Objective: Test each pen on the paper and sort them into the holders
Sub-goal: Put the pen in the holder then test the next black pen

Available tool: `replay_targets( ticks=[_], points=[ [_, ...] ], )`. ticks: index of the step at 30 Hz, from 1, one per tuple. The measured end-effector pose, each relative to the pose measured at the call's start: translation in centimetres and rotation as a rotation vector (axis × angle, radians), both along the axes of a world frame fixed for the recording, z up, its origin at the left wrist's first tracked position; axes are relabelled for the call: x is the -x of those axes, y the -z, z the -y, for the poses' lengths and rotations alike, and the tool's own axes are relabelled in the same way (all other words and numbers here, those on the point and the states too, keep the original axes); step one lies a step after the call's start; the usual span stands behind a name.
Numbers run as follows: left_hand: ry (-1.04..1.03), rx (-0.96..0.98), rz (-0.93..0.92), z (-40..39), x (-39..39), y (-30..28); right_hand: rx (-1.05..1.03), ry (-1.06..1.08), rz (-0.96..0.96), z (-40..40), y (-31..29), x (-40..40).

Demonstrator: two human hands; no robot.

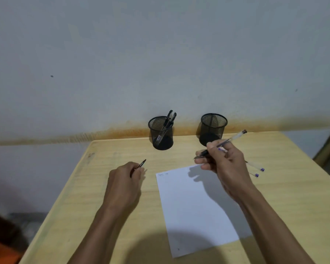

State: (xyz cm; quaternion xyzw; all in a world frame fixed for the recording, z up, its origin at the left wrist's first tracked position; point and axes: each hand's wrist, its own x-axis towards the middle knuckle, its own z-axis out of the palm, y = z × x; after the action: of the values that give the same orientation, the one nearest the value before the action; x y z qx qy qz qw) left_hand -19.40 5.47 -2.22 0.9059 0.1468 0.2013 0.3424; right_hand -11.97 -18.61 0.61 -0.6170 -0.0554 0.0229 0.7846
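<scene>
A pen (222, 143) is pinched in the closed fingers of the right hand (224, 164), raised just above the far corner of the paper (194, 208). Its long axis slants, tip down-left, clear end up-right toward the empty holder (213, 128). The left hand (125, 180), curled shut, holds a dark pen cap (142, 163) pointing up-right. Beyond it, another holder (161, 133) contains pens. Two more pens (256, 168) lie behind the right hand.
</scene>
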Motion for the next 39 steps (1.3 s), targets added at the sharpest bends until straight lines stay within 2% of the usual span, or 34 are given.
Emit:
replay_targets(
  ticks=[5, 11, 16, 27, 30, 35, 39],
  points=[
    [-0.018, -0.135, -0.075, -1.3, -3.3, 1.9, 0.031, -0.012, -0.049, -1.4, 2.0, 0.6],
    [-0.044, -0.043, -0.218, -2.7, -6.9, 2.2, 0.097, -0.015, -0.070, -2.0, 2.4, 0.4],
    [-0.053, -0.060, -0.267, -3.1, -7.8, 2.6, 0.144, 0.001, -0.077, -2.2, 3.1, 0.2],
    [-0.091, -0.076, -0.217, -3.2, -7.8, 2.7, 0.153, 0.006, -0.096, -2.5, 3.9, 0.1],
    [-0.090, -0.078, -0.139, -3.1, -7.3, 2.5, 0.126, 0.007, -0.109, -2.4, 3.7, 0.2],
    [0.140, -0.050, 0.080, -0.6, -4.7, 2.7, 0.188, 0.004, -0.051, -2.5, 3.7, 0.1],
    [0.326, -0.150, 0.064, 0.5, -3.7, 4.2, 0.353, -0.013, 0.011, -3.1, 4.1, -1.0]
  ],
)
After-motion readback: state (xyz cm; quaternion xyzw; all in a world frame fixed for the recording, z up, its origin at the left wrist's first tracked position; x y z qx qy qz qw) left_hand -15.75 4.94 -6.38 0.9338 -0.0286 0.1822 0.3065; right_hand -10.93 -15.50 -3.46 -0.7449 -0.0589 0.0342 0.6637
